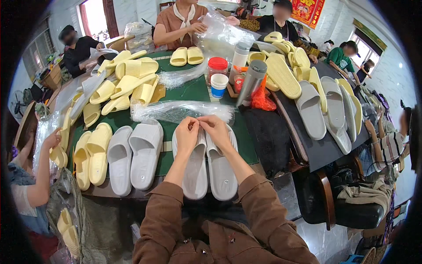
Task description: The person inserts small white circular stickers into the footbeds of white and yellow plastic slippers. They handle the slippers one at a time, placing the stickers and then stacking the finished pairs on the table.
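Two grey slippers (223, 178) lie side by side at the green-topped table's (246, 154) near edge. Left hand (188, 132) and right hand (216, 131) meet above them, fingertips pinched; any grasped item cannot be distinguished.

hands (215, 130) together over gray slippers (223, 176)

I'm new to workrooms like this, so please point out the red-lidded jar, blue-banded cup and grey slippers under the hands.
Red-lidded jar (217, 64): head view, on its lid.
Blue-banded cup (218, 92): head view, on the blue band.
Grey slippers (223, 175): head view, footbed of the right one.
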`<state>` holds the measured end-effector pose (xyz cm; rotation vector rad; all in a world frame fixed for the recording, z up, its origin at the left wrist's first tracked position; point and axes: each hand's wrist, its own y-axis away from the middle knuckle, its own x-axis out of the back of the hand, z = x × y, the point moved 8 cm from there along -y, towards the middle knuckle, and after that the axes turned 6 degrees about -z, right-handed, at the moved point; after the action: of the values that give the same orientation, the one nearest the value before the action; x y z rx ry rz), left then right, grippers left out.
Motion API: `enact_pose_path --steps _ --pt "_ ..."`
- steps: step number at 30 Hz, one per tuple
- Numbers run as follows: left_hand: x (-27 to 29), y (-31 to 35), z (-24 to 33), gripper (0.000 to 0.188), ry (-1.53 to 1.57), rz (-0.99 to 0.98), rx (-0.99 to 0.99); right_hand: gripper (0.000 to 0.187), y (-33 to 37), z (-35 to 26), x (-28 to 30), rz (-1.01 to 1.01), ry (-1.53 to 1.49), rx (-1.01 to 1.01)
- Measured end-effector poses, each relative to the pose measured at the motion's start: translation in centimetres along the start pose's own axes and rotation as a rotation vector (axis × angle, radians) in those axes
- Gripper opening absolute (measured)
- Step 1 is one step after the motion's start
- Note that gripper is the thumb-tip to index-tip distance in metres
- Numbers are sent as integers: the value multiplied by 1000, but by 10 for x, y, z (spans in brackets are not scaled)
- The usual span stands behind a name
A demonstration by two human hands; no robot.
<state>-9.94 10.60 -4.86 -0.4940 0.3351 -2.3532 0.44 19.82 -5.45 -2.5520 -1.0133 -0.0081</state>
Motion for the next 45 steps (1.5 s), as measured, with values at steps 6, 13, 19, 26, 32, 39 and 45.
enact_pose_path --steps 6,13,19,26,32,39,45 --pt "-1 1 3 9 -59 13 -50 18 -1 2 1 -18 -22 -14" --pt "-3 2 0 9 -71 5 -44 20 -3 9 2 -17 50 -27" --pt "-5 2 1 9 53 -22 35 18 -2 16 6 11 5 -79" --pt "0 3 6 5 -65 53 -91 18 -1 9 2 3 -12 -53" --pt "-4 1 6 6 -44 28 -87 19 -2 15 6 48 -80 -110" --pt "-4 3 3 10 -57 51 -56 21 1 4 17 206 -91 -9" --pt "-2 4 -1 20 -83 75 -154 18 -4 1 1 -98 -431 -132"
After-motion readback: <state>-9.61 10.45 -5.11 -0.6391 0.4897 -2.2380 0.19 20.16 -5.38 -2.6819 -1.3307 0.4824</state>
